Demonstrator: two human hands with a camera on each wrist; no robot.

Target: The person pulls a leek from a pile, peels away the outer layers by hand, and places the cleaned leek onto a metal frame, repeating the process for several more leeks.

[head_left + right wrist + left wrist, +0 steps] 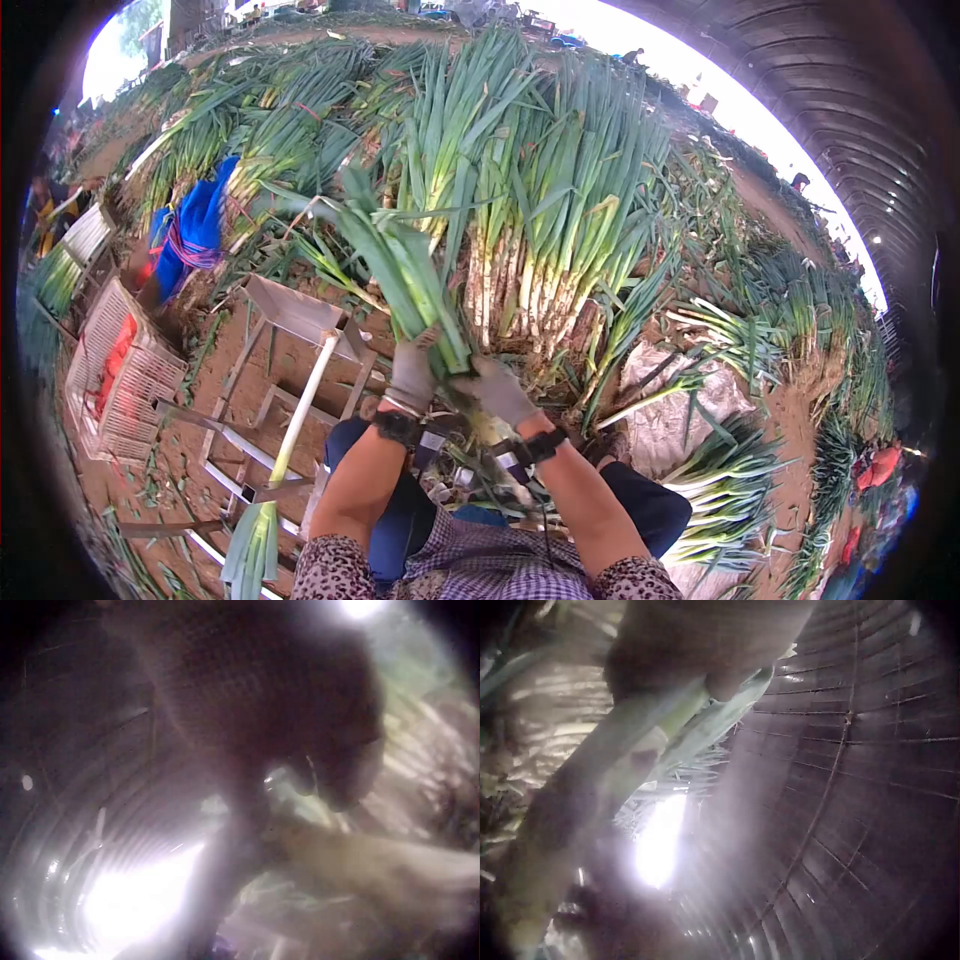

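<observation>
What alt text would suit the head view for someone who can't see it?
A left hand and right hand in pale grey gloves grip broad green leek tops above the lap. Beyond stand tall green-and-white leek bundles; at left, one long white-stemmed leek lies over a grey metal frame.

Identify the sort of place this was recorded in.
Probably a farm shed or large growing tunnel where leek-like vegetables are sorted: a ribbed, arched roof curves overhead, long green stalks stand massed together, and the floor looks like bare dirt.
</observation>
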